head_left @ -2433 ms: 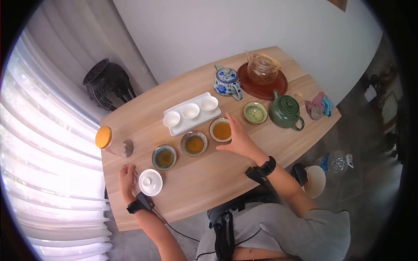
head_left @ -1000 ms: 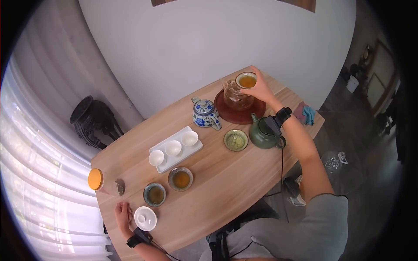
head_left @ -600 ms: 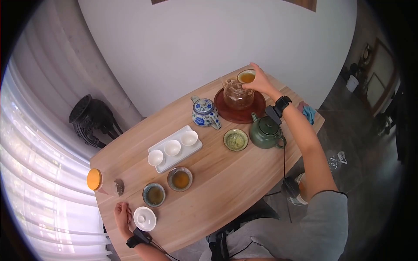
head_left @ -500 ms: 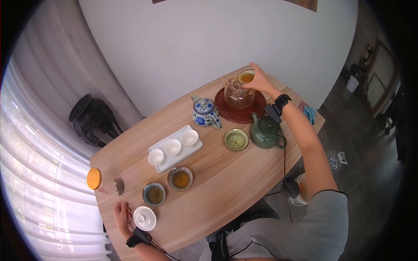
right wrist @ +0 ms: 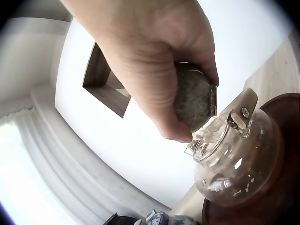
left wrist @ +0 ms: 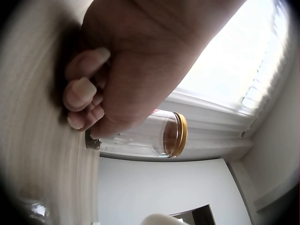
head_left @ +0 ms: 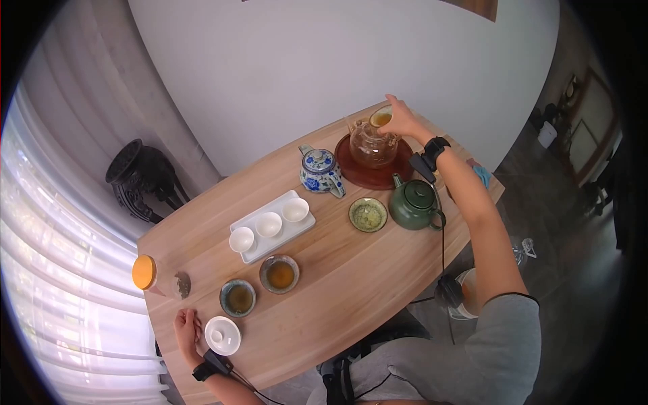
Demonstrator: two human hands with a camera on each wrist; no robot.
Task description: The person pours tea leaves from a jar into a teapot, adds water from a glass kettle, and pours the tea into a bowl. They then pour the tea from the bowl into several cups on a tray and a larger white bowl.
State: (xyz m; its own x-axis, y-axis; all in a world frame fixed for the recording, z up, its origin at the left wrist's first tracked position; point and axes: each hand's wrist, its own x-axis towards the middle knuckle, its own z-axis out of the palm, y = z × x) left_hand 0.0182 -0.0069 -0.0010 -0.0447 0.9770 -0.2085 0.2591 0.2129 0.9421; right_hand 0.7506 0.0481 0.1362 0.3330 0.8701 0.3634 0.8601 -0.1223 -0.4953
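My right hand (head_left: pixel 403 121) (right wrist: pixel 159 70) pinches a stoneware cup (head_left: pixel 381 117) (right wrist: pixel 193 98) between thumb and fingers. The cup holds amber liquid and tilts over the mouth of a glass teapot (head_left: pixel 372 150) (right wrist: pixel 239 173), which stands on a round red-brown tray (head_left: pixel 351 177). Whether liquid is running from the cup, I cannot tell. Loosely curled and holding nothing, my left hand (head_left: pixel 188 332) (left wrist: pixel 136 61) rests on the table beside a white lidded bowl (head_left: pixel 223 336). Two cups of tea (head_left: pixel 279 274) (head_left: pixel 238 298) stand beyond that bowl.
Nearer the middle are a blue-and-white teapot (head_left: pixel 320 170), a green teapot (head_left: pixel 413 204), a green dish (head_left: pixel 368 214) and a white tray (head_left: pixel 281 237) bearing three white cups. An orange-lidded jar (head_left: pixel 144 272) (left wrist: pixel 176 136) lies near the left edge.
My right hand has taken the cup from the row on the table and carried it to the glass teapot, where its tilt has increased. My left hand has stayed beside the white lidded bowl.
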